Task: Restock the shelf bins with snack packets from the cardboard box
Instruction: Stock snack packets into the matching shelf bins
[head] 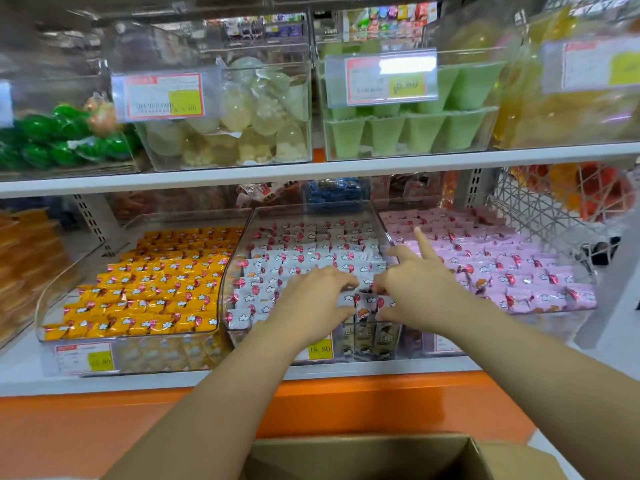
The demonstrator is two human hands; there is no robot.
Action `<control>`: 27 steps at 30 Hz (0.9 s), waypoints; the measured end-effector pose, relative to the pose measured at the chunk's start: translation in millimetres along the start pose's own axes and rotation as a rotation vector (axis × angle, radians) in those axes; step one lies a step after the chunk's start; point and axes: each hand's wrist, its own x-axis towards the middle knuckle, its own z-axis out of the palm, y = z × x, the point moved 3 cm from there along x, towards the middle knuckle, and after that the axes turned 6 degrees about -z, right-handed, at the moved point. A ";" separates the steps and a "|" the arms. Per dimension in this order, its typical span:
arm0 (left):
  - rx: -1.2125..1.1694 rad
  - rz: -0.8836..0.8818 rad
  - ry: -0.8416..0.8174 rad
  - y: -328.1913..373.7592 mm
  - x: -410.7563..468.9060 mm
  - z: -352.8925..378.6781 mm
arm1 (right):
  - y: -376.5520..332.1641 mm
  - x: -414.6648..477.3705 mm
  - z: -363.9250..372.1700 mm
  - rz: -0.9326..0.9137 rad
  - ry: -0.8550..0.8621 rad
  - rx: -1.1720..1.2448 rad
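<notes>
**A:** Standing right behind them. What's going on at the shelf [381, 370], left to right?

**B:** Far left is a clear bin of yellow packets [145, 292], nobody touching it. Next is the middle bin [311, 206], packed with rows of white packets [304, 251], and both hands are in its front end. The left hand [311, 299] has its fingers curled over the top and its thumb underneath, pinching the left edge of one white packet [367, 304] that stands upright against the front wall. The right hand [419, 289] is just beside it, thumb and curled fingers nipping the same packet's right edge, with the index finger sticking straight out toward the back. Right of that is the bin of pink packets [502, 268], close to the right hand but not touched.

**A:** And the cardboard box [363, 455]?

**B:** Down low between the forearms, well apart from the hands. The bottom edge of the view cuts it off, so I can't tell what's inside. The left forearm covers most of the middle bin's price tag [320, 348], leaving only the yellow corner showing. The bins on the upper shelf are too blurry to read. I can just make out green and pale blobs in them.
</notes>
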 end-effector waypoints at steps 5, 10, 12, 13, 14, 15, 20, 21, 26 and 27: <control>0.045 -0.041 -0.094 -5.9 12.3 8.6 | 1.7 14.2 5.5 -0.027 -0.085 -0.011; 0.176 -0.096 -0.155 -4.6 19.8 12.7 | -1.9 24.9 11.5 -0.046 -0.057 -0.008; 0.209 -0.103 -0.165 -3.2 21.2 12.5 | -1.6 26.3 9.5 -0.056 -0.066 -0.015; 0.218 -0.101 -0.167 -2.7 21.3 12.3 | -1.4 27.0 8.5 -0.061 -0.074 -0.014; 0.225 -0.096 -0.167 -2.3 20.8 11.9 | -1.6 28.1 7.7 -0.068 -0.081 -0.013; 0.227 -0.091 -0.162 -1.9 19.8 11.6 | -1.8 28.4 7.2 -0.076 -0.086 -0.016; 0.136 -0.078 -0.142 -7.1 16.9 10.2 | 0.8 26.9 12.3 -0.089 -0.034 -0.034; 0.122 -0.074 -0.133 -8.1 16.6 10.5 | 1.7 26.0 13.4 -0.098 -0.015 -0.054; 0.083 -0.060 -0.073 -7.5 14.1 9.0 | 1.1 20.5 11.6 -0.161 0.070 -0.162; 0.081 -0.062 -0.065 -7.5 13.7 8.6 | 0.8 19.1 9.6 -0.176 0.084 -0.186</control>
